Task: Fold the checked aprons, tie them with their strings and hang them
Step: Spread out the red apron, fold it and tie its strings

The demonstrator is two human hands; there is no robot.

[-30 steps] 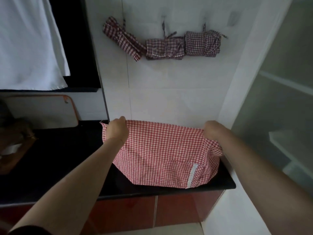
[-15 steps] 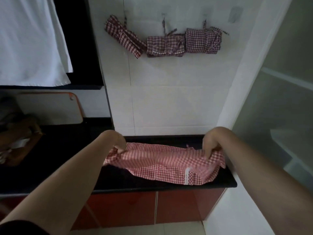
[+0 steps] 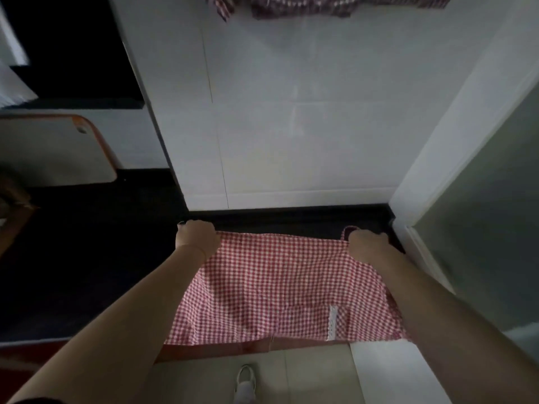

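A red-and-white checked apron (image 3: 274,284) lies spread flat on the black countertop (image 3: 96,258), its near edge reaching the counter's front. My left hand (image 3: 196,238) grips its far left corner. My right hand (image 3: 368,244) grips the far right corner, where a loop of string shows just above the knuckles. A white lace strip runs down the apron's near right part. Folded, tied checked aprons (image 3: 294,5) hang on the white wall at the top edge, mostly cut off.
A white cutting board (image 3: 55,150) with an orange rim leans at the left. A white wall corner and a frosted glass door (image 3: 490,228) close off the right. Red cabinet fronts and pale floor with a shoe (image 3: 245,383) lie below the counter.
The apron was held up, then lowered in a bunch, and now lies spread flat on the counter. Both hands moved down and away to its far corners. The camera tilted downward.
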